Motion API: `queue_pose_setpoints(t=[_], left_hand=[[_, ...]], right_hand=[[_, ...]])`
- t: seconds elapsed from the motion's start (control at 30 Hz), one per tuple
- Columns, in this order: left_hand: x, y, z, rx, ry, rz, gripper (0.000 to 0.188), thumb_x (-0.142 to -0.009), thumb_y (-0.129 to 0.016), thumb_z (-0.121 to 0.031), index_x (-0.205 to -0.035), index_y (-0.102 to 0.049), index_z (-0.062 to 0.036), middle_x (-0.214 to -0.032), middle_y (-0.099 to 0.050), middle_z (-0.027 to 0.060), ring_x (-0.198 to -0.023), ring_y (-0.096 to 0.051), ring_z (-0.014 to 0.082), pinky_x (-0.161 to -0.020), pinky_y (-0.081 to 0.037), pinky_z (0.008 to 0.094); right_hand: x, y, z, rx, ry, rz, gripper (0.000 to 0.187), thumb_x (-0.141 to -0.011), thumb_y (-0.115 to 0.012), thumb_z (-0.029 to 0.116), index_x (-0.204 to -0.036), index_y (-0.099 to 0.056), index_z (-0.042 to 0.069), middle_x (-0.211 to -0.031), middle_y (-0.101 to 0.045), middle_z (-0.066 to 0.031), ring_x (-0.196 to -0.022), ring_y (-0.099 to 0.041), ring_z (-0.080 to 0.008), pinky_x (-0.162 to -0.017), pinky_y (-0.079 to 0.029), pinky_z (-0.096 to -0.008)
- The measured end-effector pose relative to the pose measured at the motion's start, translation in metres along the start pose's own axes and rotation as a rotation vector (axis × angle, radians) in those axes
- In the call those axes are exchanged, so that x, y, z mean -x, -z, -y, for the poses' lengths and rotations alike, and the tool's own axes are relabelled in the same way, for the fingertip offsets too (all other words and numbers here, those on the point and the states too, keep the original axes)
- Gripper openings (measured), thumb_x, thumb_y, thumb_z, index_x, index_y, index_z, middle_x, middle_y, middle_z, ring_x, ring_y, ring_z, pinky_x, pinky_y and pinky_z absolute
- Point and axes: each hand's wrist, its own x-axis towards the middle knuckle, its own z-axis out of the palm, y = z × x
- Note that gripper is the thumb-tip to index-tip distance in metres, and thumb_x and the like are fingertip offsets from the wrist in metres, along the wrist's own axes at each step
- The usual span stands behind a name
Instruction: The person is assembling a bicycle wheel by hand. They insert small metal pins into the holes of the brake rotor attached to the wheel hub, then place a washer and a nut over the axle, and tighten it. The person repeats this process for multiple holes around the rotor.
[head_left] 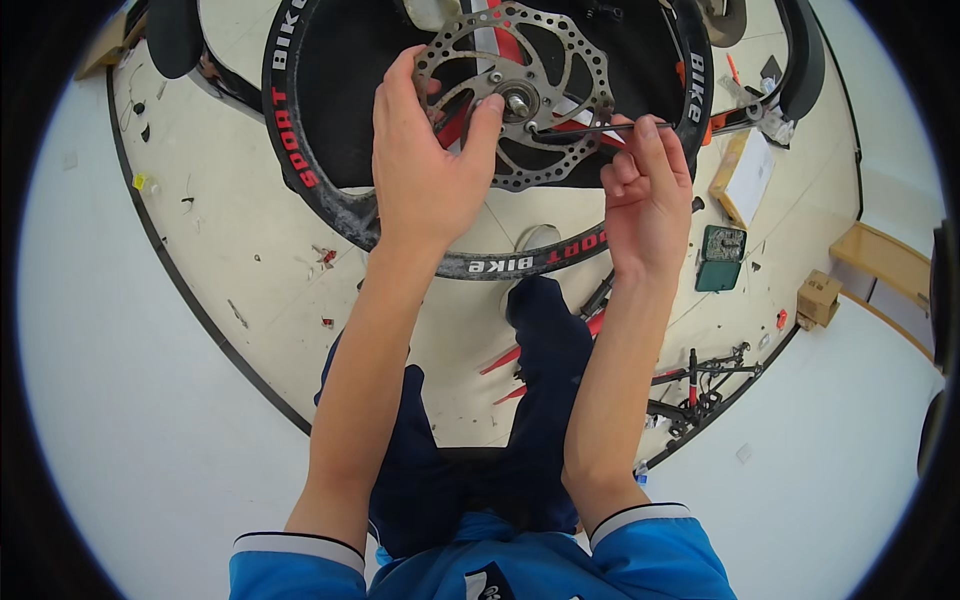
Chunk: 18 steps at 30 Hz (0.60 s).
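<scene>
A bicycle wheel (345, 218) with a black rim and red and white lettering lies before me, spokeless where I look. At its middle sits a silver brake disc (596, 72) with rows of holes round its edge. My left hand (432, 170) is closed on the disc's left side, its thumb beside the hub axle (517, 103). Between the thumb and fingers of my right hand (648, 195) is a thin black hex key (588, 130). The key runs leftward, its tip at a bolt just below right of the axle; whether it is seated I cannot tell.
A dark cloth-like surface (345, 90) lies under the wheel. On the floor to the right are an open green case (719, 275), a white-topped box (748, 178) and a small cardboard box (818, 298). Bicycle frame parts (700, 390) lie lower right. Scattered small pieces (325, 256) are at left.
</scene>
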Motion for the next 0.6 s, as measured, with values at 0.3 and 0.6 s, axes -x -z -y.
queue_pose_setpoints(t=[0.3,0.6], left_hand=[[-0.002,-0.002,0.001,0.088,0.040,0.005,0.063,-0.087,-0.077,-0.022,-0.137,-0.046,-0.0012,-0.109,-0.059,0.0132,-0.090,-0.065,0.0228,-0.080,-0.055,0.0356],[-0.003,-0.003,0.006,0.108,0.030,0.006,0.061,-0.086,-0.078,-0.023,-0.134,-0.047,-0.0014,-0.104,-0.061,0.0117,-0.087,-0.065,0.0224,-0.078,-0.055,0.0356]], right_hand=[[0.004,-0.026,-0.007,0.180,0.075,-0.067,0.027,-0.100,-0.068,0.014,-0.120,-0.062,-0.002,-0.105,-0.073,-0.0183,-0.072,-0.067,-0.0143,-0.061,-0.052,-0.0267],[0.009,-0.037,-0.021,0.305,0.133,0.051,0.044,-0.103,-0.062,0.011,-0.142,-0.048,-0.004,-0.102,-0.072,-0.0161,-0.064,-0.064,-0.0128,-0.053,-0.050,-0.0241]])
